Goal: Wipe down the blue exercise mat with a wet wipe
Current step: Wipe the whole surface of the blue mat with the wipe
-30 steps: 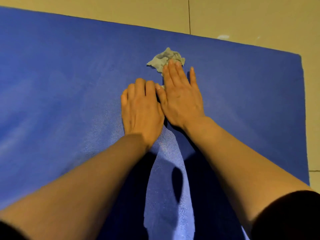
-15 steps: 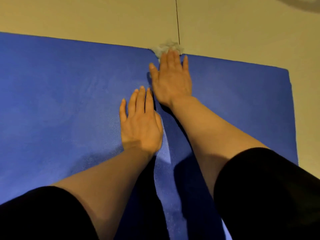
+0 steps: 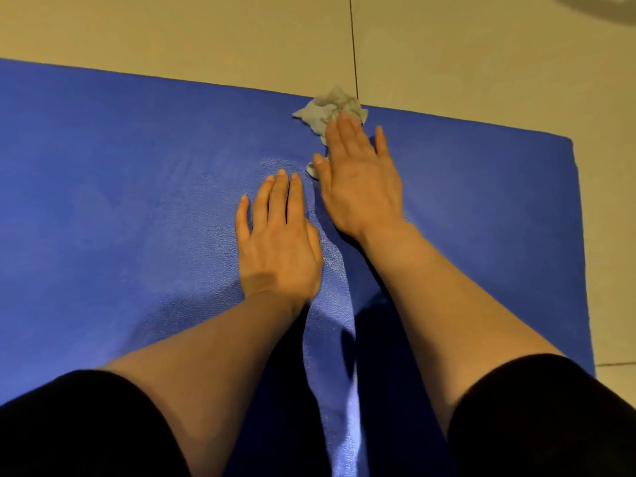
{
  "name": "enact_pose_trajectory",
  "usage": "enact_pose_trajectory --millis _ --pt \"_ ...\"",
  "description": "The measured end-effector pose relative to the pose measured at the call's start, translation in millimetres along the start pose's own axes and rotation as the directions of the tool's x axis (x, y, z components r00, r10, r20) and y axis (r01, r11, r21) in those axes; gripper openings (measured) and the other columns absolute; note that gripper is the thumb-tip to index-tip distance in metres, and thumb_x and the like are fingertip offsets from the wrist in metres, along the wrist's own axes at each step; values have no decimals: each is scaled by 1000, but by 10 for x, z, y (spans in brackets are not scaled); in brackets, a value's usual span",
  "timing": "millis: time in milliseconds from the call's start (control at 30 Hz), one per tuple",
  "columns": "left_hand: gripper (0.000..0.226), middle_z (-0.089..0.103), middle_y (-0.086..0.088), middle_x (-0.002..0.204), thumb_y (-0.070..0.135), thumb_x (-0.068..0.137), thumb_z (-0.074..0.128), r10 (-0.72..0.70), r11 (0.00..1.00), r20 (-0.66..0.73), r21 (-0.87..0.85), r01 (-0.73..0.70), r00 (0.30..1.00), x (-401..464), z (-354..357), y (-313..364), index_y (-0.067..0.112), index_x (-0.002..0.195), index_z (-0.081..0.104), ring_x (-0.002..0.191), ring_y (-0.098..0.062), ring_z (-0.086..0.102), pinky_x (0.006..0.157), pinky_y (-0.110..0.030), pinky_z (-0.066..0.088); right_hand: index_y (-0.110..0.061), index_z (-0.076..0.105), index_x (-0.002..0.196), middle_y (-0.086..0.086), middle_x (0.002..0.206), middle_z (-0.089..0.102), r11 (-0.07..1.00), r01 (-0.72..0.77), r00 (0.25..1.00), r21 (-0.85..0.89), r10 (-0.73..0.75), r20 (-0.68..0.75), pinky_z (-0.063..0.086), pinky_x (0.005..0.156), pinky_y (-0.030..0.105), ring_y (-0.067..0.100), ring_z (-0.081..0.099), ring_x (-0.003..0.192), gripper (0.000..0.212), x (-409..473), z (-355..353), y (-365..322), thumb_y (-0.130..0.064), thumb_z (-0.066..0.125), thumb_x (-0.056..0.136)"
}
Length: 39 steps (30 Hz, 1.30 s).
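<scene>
Blue textured foam exercise mat (image 3: 137, 208) lies flat on a beige tiled floor (image 3: 206, 36), filling most of the view; its far edge and right edge are both visible, meeting at the far right corner. Crumpled pale grey wet wipe (image 3: 327, 110) sits right at the mat's far edge, a little right of centre, with its top overhanging the edge line next to a dark tile joint (image 3: 353, 46). Right hand (image 3: 358, 177) lies palm down on the wipe, fingers straight and close together, fingertips covering the wipe's near part; a small bit of wipe pokes out by the thumb. No curl or pinch, just flat pressure on it. Left hand (image 3: 278, 239) is also flat on the bare mat, palm down, fingers extended and slightly spread, holding nothing; it sits just beside and nearer than the right hand, not touching the wipe. Both forearms are bare, black sleeves (image 3: 537, 418) at the bottom corners of the view. A lighter, shiny streak (image 3: 340, 356) runs on the mat between the two forearms toward the near edge. Dark arm shadows fall beside it.
</scene>
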<state>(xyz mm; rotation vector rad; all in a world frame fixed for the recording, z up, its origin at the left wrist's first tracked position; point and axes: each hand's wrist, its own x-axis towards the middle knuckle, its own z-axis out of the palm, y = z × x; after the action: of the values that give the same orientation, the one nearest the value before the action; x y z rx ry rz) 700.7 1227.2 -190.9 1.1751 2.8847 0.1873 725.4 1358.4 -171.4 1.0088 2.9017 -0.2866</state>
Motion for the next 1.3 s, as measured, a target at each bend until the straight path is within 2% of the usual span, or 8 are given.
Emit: enact_pose_trajectory --millis 100,200,400,600,767,1000,1200,1300 --pt "61 39 -8 152 29 92 19 12 999 -43 -29 -13 999 28 -3 37 10 147 37 141 -23 33 116 -48 22 -6 18 153 11 161 15 986 -162 978 -47 154 -143 -5 120 40 19 10 149 58 -242 11 354 -38 22 105" --pt "61 38 -8 152 29 92 19 13 999 -39 -29 -14 999 37 10 12 11 148 36 142 -22 32 117 -47 20 -2 15 153 15 161 11 960 -277 951 41 280 -130 -5 120 40 25 7 150 60 -362 72 199 -37 24 105" --pt "60 28 -6 157 31 95 14 6 999 -3 -33 -6 1000 14 7 21 13 152 26 146 -20 21 120 -45 12 -2 25 151 15 159 20 999 48 992 21 -45 -115 3 120 41 25 16 148 63 -557 166 28 -38 17 99" --pt "62 28 -7 157 29 93 16 25 999 -11 -38 -25 1000 15 -28 6 12 152 26 146 -21 22 119 -46 13 -1 18 152 16 161 12 974 -204 964 98 217 -153 0 120 39 27 8 150 56 -705 179 178 -31 28 105" --pt "56 20 -6 160 24 100 26 16 999 28 -47 -15 999 -20 -22 -7 13 154 19 148 -20 14 120 -44 6 -4 16 153 13 161 10 997 21 994 72 -13 -106 -3 119 34 24 6 150 54 -832 249 -27 -30 26 107" --pt "55 18 -5 161 24 101 28 19 998 17 -59 -18 1000 -7 -15 -3 13 154 17 149 -19 13 120 -44 4 -5 26 151 13 159 21 975 -214 953 67 223 -206 -3 119 45 24 15 149 54 -1117 301 60 -34 22 105" --pt "54 9 -3 163 24 104 25 38 997 85 -72 -32 996 19 -32 -33 14 155 10 150 -17 5 120 -40 0 -7 34 149 8 156 30 999 48 988 -21 -51 -148 3 119 54 20 25 146 57 -1354 326 -9 -38 21 103" --pt "54 5 -7 163 25 105 26 116 990 140 -97 -103 983 -6 -98 -86 11 155 9 150 -21 3 120 -41 -1 -7 30 150 8 158 27 995 4 988 -95 -19 -152 0 118 56 20 22 147 58 -1413 305 180 -40 19 103"
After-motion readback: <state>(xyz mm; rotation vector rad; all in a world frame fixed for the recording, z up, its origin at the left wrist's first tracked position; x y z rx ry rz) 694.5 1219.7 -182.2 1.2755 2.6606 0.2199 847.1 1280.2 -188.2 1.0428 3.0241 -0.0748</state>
